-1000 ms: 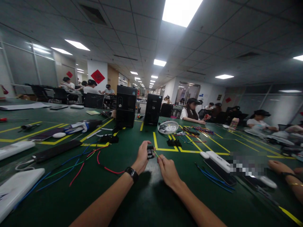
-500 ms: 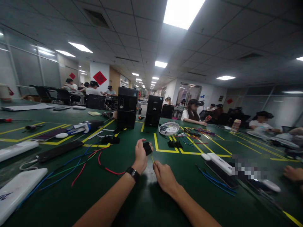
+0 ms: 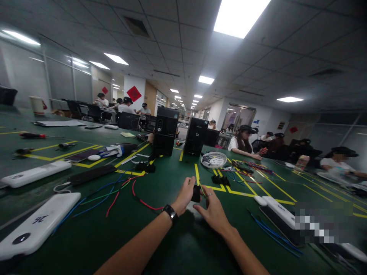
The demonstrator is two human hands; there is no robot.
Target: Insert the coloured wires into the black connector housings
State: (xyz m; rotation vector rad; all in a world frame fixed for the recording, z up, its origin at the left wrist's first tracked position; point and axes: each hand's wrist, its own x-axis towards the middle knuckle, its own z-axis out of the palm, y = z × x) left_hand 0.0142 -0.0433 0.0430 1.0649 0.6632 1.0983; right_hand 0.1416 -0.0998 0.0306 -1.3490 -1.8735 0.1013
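Note:
My left hand (image 3: 185, 196), with a dark watch on its wrist, is closed around a small black block-shaped part (image 3: 196, 193). Its exact kind does not show. A thin yellow-green wire (image 3: 202, 188) stands at the block's right side. Close against that wire is my right hand (image 3: 213, 208), its thumb spread away from the fingers; the fingertips are by the wire and block, and whether they touch is too small to tell. A red wire (image 3: 146, 204) lies on the green table just left of my left wrist.
Two black computer-tower-like cases (image 3: 166, 131) stand ahead. Beyond my hands are a white round basket (image 3: 213, 160) and black parts (image 3: 220, 180). Blue wires (image 3: 272, 233) lie right; white power banks (image 3: 43, 221) and a screwdriver (image 3: 33, 135) lie left. Other people sit around.
The view has turned slightly left, so things appear further right. My right hand has come up to the block, and its thumb has parted from the fingers that pinched the yellow-green wire.

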